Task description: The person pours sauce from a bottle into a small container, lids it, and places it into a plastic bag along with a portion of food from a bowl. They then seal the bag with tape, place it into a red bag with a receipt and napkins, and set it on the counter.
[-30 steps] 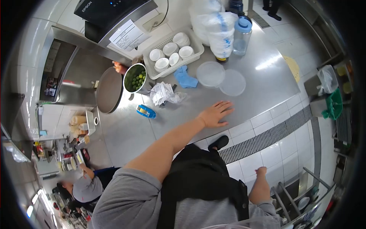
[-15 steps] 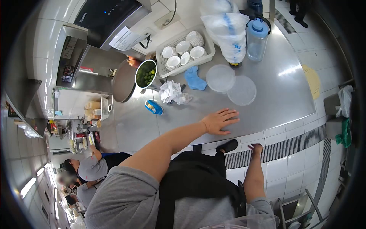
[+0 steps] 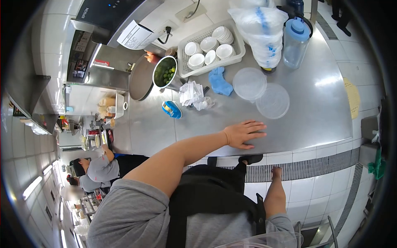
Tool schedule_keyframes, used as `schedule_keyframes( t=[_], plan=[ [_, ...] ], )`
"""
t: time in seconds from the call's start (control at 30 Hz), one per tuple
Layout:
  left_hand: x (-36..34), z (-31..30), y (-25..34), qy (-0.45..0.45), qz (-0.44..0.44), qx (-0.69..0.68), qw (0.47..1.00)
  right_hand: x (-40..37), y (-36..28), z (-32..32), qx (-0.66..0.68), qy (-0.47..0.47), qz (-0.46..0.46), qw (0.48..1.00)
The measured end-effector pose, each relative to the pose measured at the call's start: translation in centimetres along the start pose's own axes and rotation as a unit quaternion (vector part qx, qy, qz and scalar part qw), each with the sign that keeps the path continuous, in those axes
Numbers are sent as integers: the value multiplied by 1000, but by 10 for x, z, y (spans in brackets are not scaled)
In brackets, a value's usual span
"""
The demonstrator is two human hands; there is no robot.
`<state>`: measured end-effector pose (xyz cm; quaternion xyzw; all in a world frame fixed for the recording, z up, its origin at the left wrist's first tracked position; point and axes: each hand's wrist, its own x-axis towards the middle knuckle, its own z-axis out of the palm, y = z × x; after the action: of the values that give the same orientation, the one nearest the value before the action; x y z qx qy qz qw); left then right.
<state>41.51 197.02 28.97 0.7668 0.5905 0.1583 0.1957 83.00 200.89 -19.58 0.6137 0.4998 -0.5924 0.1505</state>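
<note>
- Broadly, a shiny metal surface (image 3: 314,124) fills the middle, with white floor tiles (image 3: 306,188) and a drain grate (image 3: 310,164) beyond its near edge.
- Two co-workers in grey shirts (image 3: 102,168) are over on the far left.
- Along the back sit a pale basket (image 3: 205,69) of stacked white bowls (image 3: 209,44), a pot (image 3: 175,82) of round green fruit, plastic bags (image 3: 262,39) and a blue-capped bottle (image 3: 295,47).
- A crumpled blue item (image 3: 220,82) and paper slips (image 3: 191,93) lie in front of the basket.
- The left hand (image 3: 246,134) is open, fingers spread on the surface, gripping nothing.
- Two translucent discs (image 3: 273,101) lie flat just past the left hand, apart from it, their edges meeting.
- The right hand (image 3: 276,173) hangs beyond the edge, farther from the discs; whether it is open or closed, I cannot tell.
</note>
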Motion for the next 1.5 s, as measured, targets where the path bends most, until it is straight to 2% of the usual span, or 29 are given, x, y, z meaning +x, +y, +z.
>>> schedule_keyframes(
  t=[0.07,0.17,0.4,0.47,0.53,0.57,0.77,0.87,0.9,1.0,1.03,1.17,1.3,1.5],
  plan=[
    [1,-3,2,-7,-3,3,1000,-30,-9,-15,17,71,121,990],
    [2,-3,1,-4,0,12,1000,-13,31,-3,91,83,93,988],
    [3,-3,3,-16,-2,31,999,11,-5,52,214,-102,8,972],
    [4,-3,4,-20,-7,38,999,19,-28,86,278,-19,31,960],
    [4,-2,6,-24,-12,43,999,-13,-88,80,235,-15,44,971],
    [5,-2,6,-28,-15,46,998,-22,-106,81,316,-17,39,948],
    [5,1,5,-35,-19,48,998,-24,-123,79,357,-18,9,934],
    [4,1,4,-37,-24,43,998,-7,-95,79,293,32,40,955],
    [5,2,4,-39,-25,40,998,14,-66,89,263,46,10,964],
    [6,1,3,-33,-21,40,998,46,-25,97,128,42,105,985],
    [6,2,4,-31,-20,38,999,74,5,106,-22,3,60,998],
    [5,2,4,-25,-23,43,998,59,-15,128,213,74,74,972],
    [5,5,3,-35,-18,48,998,51,-57,157,293,97,42,950],
    [3,9,1,-39,-4,62,997,62,-77,206,346,134,15,928]
  ],
)
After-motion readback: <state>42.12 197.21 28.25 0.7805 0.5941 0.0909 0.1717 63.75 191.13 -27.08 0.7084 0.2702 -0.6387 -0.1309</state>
